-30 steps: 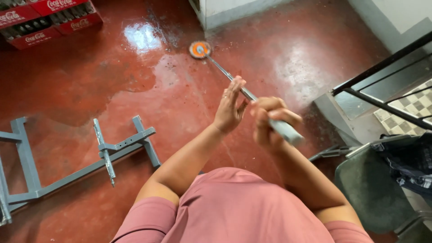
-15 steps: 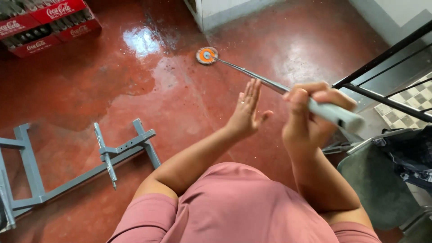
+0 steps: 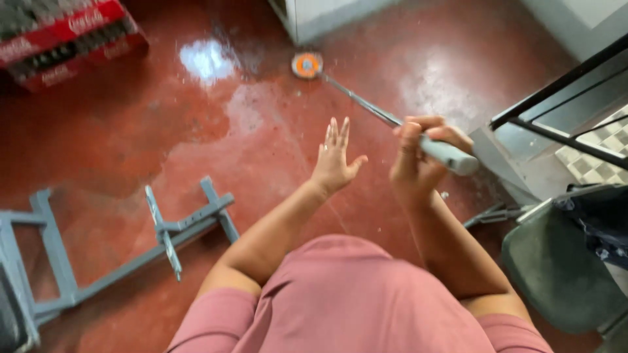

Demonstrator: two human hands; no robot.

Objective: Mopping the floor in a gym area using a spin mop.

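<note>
My right hand (image 3: pixel 418 157) is wrapped tight around the pale grey grip of a long mop (image 3: pixel 386 117), fingers curled over the top. My left hand (image 3: pixel 335 157) is off it — fingers spread and straight, palm turned toward the shaft, holding nothing and just beside the metal pole without touching it.

The mop has a thin, shiny steel shaft that runs up and away from my right hand to a small round head (image 3: pixel 307 65), orange with a grey centre, resting on the floor (image 3: pixel 261 150) near the foot of a white wall corner (image 3: pixel 307 23). The floor is dark red and glossy, with wet patches and glare near the head.

Open floor lies around the head and to its left. A grey metal frame (image 3: pixel 157 229) lies on the floor at my left, red bottle crates (image 3: pixel 65 39) sit at the top left, and a black railing (image 3: pixel 556 124) and a dark green chair (image 3: pixel 562 268) crowd the right.
</note>
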